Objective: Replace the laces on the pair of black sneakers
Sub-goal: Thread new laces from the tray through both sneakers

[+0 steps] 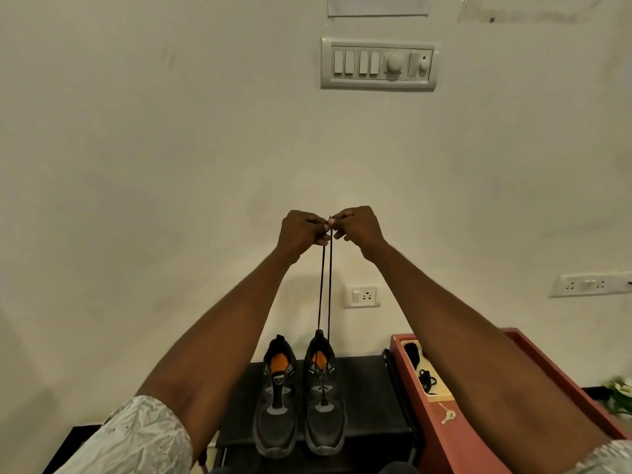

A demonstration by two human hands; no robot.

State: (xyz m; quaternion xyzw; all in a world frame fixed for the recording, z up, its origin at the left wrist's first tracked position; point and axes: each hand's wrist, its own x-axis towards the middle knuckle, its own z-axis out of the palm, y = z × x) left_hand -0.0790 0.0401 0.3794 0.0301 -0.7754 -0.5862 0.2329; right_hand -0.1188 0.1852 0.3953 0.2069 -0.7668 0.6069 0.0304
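Note:
Two black sneakers with orange insoles stand side by side on a black stool [369,398], toes toward me. The left sneaker [276,401] shows no lace. From the right sneaker [323,401] a dark lace [325,289] runs straight up in two taut strands. My left hand [302,232] and my right hand [359,227] are raised high and close together in front of the wall, and each pinches one end of that lace between thumb and fingers.
A red-brown box [455,436] stands right of the stool, holding a tray with another black lace [427,379] and a small key [448,415] on its edge. The wall carries a switch panel [378,63] and a socket [364,295]. Flowers [620,395] sit at far right.

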